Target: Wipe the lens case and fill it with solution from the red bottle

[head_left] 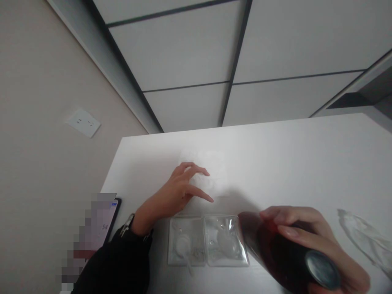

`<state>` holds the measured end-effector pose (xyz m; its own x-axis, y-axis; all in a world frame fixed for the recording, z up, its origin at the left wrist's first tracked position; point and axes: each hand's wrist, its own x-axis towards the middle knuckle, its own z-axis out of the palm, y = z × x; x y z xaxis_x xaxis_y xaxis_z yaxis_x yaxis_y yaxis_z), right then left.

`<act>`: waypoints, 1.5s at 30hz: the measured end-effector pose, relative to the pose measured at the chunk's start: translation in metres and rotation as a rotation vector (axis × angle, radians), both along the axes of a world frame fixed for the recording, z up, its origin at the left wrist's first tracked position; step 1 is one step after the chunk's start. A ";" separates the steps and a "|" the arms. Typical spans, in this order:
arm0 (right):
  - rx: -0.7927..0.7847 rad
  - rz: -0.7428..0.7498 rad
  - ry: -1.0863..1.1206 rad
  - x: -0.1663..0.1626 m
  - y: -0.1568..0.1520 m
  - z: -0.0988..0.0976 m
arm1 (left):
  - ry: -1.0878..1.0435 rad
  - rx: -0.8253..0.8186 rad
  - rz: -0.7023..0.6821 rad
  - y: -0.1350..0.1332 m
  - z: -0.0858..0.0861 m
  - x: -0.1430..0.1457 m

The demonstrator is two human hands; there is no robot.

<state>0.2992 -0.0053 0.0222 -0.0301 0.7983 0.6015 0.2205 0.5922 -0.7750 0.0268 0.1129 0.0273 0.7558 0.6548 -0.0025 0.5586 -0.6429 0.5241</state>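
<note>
Right hand (309, 241) clamped around a tilted dark bottle (288, 257), steadying it. Left hand (180, 192), fingers spread apart, rests on white tissue (214, 169); two clear packets (208, 241) just beneath it on the tabletop (306, 163).

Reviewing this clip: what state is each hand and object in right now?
Right hand: gripping the dark red bottle, tilted.
Dark red bottle: held off the table, lying nearly sideways.
Left hand: fingers spread on white tissue.
Two clear packets: flat, side by side.
Phone: screen lit.
</note>
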 end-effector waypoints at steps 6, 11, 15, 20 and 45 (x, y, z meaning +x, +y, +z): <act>0.011 -0.026 0.022 -0.004 0.001 0.003 | 0.117 -0.029 -0.048 -0.001 -0.006 0.000; 0.006 -0.039 0.049 -0.007 0.001 0.002 | 0.152 0.033 0.009 -0.005 -0.003 -0.011; 0.001 -0.039 0.057 -0.006 0.000 -0.001 | 0.169 0.121 0.104 -0.013 0.002 -0.031; 0.037 -0.027 0.044 -0.006 0.000 -0.003 | 0.254 0.196 0.271 -0.023 0.013 -0.061; 0.013 -0.045 0.055 -0.005 -0.002 -0.007 | 0.102 0.021 1.093 -0.008 0.014 -0.084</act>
<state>0.2947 -0.0077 0.0151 0.0385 0.7902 0.6117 0.2043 0.5930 -0.7789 -0.0570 0.1048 0.0412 -0.2359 0.9717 -0.0131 0.8724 0.2177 0.4377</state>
